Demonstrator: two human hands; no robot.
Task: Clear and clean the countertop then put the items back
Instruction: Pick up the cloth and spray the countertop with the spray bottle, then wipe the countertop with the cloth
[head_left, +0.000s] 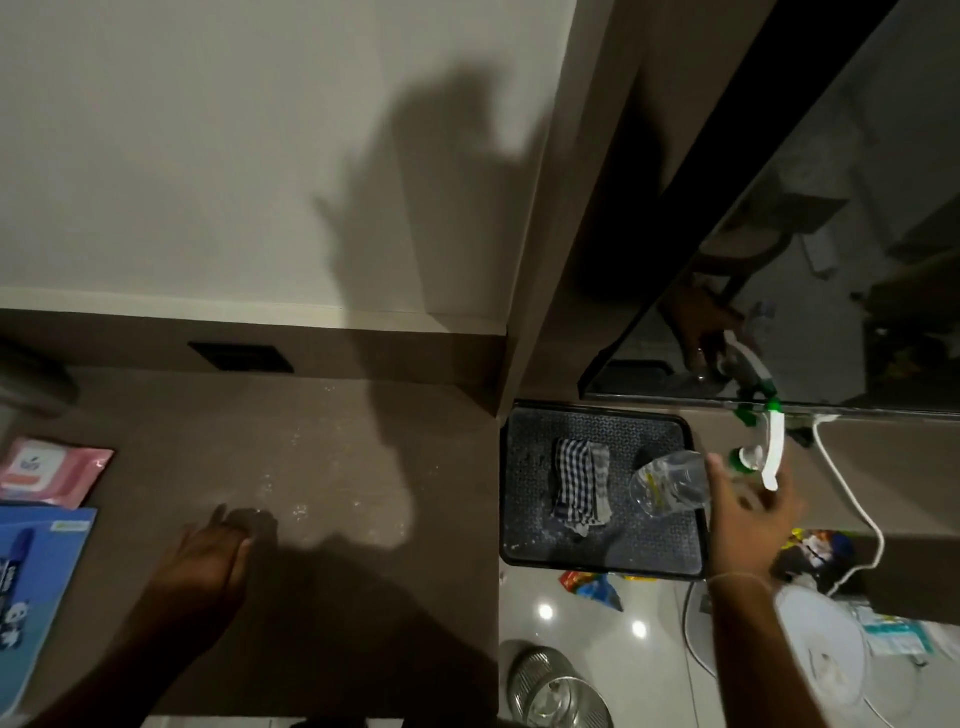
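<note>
My right hand (748, 512) grips a clear spray bottle (672, 483) with a white and green trigger head, tilted over the black tray (524, 540) on the right. A folded checked cloth (579, 480) lies on that tray, left of the bottle. My left hand (210, 558) rests flat on the brown countertop (337, 441), fingers apart, holding nothing. Small droplets or specks dot the countertop's middle.
A pink wipes pack (49, 470) and a blue packet (36, 582) lie at the counter's left edge. A dark mirror (831, 260) stands behind the tray. A white cable (852, 499), a metal bin (558, 691), a white fan base (826, 654) and snack wrappers are at lower right.
</note>
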